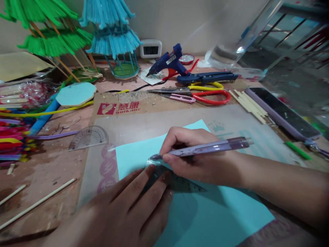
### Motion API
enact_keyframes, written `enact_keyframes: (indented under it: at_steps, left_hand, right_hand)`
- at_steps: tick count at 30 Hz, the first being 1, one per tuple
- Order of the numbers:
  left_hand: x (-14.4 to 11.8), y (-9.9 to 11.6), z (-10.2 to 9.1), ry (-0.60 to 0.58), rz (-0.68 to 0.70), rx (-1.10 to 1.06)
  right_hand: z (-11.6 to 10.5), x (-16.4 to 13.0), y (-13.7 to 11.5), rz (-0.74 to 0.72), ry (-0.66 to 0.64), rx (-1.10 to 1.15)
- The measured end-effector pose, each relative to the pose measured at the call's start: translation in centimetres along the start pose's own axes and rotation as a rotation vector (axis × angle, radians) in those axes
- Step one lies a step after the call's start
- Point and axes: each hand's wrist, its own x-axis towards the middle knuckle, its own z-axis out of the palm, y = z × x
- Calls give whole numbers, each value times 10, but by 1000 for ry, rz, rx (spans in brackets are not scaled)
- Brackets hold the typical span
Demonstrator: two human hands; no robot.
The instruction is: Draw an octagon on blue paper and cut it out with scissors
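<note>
Right hand (pixel 190 156) is closed around the pen (pixel 205 148), whose long axis runs 9-to-3 with the tip at 9 o'clock touching the set square's (pixel 177 181) upper edge, while the left hand (pixel 128 209), fingers spread flat, pins it on the blue sheet (pixel 218 212).
</note>
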Motion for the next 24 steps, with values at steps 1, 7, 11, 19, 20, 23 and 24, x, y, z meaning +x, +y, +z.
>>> enact_keyframes:
  at_steps: [1, 7, 11, 19, 20, 23, 24]
  left_hand:
    - [0, 0, 0, 6, 3, -2]
    - [-1, 0, 0, 2, 6, -11]
    - [0, 1, 0, -7, -7, -21]
    - [1, 0, -3, -15, 0, -24]
    - [1, 0, -3, -20, 3, -28]
    - [1, 1, -2, -18, -5, -41]
    - [1, 1, -2, -16, -8, -42]
  right_hand:
    - [0, 0, 0, 0, 11, -1]
    - [-2, 0, -2, 49, -18, -3]
    - [-4, 1, -2, 40, -25, -5]
    - [0, -2, -1, 41, 24, 6]
    - [0, -2, -1, 43, 23, 6]
    - [0, -1, -1, 29, 6, 1]
    - [0, -1, 0, 18, 15, -2]
